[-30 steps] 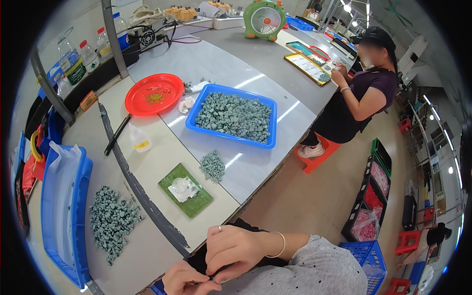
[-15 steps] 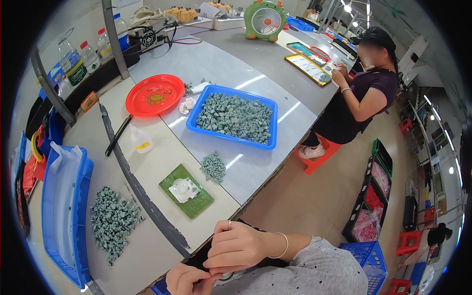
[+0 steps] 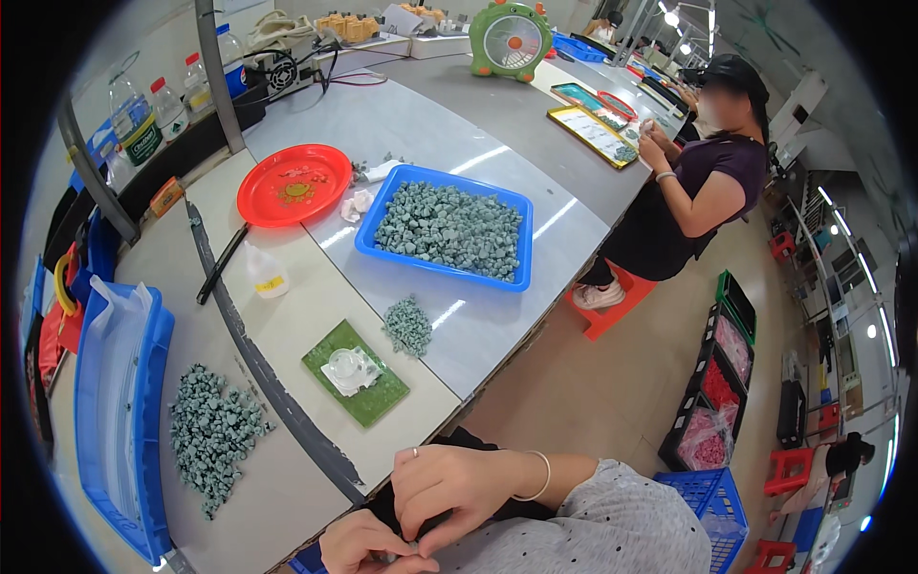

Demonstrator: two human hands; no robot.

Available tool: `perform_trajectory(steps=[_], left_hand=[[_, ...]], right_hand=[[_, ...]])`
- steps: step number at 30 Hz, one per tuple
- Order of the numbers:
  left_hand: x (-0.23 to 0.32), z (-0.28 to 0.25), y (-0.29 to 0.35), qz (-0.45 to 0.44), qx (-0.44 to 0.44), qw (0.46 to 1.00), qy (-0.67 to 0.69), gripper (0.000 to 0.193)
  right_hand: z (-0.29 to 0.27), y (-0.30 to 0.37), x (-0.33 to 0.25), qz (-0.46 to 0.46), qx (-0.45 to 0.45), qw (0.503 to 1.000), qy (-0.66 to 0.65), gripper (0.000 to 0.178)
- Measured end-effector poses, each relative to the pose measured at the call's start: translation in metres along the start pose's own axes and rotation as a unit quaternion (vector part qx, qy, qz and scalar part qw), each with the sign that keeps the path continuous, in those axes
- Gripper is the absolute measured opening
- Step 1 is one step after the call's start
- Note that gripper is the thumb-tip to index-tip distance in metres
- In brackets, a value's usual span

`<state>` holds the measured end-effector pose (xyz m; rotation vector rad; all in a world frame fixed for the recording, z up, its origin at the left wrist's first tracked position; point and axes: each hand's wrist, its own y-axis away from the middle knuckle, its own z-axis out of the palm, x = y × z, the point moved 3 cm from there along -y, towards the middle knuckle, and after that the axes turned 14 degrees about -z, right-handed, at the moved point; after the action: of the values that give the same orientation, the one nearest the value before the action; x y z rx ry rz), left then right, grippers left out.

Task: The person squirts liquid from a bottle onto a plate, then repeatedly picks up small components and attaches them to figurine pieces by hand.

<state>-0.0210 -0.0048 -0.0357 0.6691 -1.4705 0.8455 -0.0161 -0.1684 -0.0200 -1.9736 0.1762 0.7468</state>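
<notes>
My right hand [image 3: 449,488], with a ring and a bracelet, and my left hand [image 3: 363,545] meet low in front of my body, off the table's near edge. Fingers of both are bent and pinched together at the tips. Whatever lies between them is too small and covered to name. Closest on the table is a green block [image 3: 378,394] with a clear round dish [image 3: 350,370] on white material on top. Beside it are a small heap of grey-green pieces [image 3: 408,325] and, to the left, a larger heap of similar pieces [image 3: 212,435].
A blue tray [image 3: 445,275] full of grey-green pieces stands mid-table, near a red plate [image 3: 258,191], a white squeeze bottle [image 3: 266,273] and a black stick-like tool [image 3: 222,264]. A blue bin [image 3: 120,421] stands far left. A co-worker [image 3: 703,182] sits at right; a blue basket [image 3: 703,507] is beside me.
My right hand has turned downward, its thumb and fingers now meeting the left fingertips. The whole view has shifted slightly; the table things lie as before.
</notes>
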Motion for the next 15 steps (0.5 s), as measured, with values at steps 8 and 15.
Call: perform_trajectory(steps=[8,15], left_hand=[[0.0063,0.0007,0.0033,0.085,0.182,0.957,-0.211,0.038],[0.0075,0.0043,0.0021,0.091,0.21,0.943,-0.242,0.039]], right_hand=[[-0.0054,-0.0025,-0.006,-0.044,0.054,0.984,0.163,0.016],[-0.0075,-0.0015,-0.0074,-0.051,0.044,0.976,0.207,0.017]])
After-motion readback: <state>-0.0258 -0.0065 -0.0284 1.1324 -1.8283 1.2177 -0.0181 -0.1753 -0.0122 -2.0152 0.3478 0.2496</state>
